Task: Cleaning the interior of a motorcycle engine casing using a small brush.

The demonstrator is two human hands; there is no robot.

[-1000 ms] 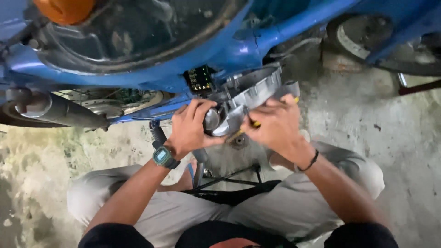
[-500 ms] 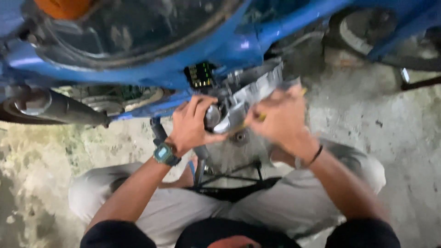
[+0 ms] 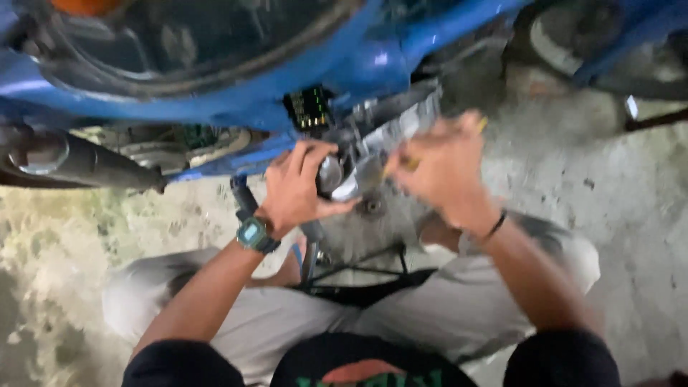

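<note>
While both hands grip (left (image 3: 295,188) engine cover (image 3: 373,154), right (image 3: 443,166) yellow tool (image 3: 410,163)), frame (image 3: 236,107) crowds above.

Shiny metal engine part (image 3: 342,179), under blue frame, yellow-handled tool (image 3: 410,162), blurred

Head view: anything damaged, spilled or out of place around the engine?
Nothing clearly wrong. The left hand grips a shiny metal part at the grey engine casing of the blue motorcycle; the right hand holds a yellow-handled tool. The frame is motion-blurred, so fine damage or leaks cannot be told.
</note>
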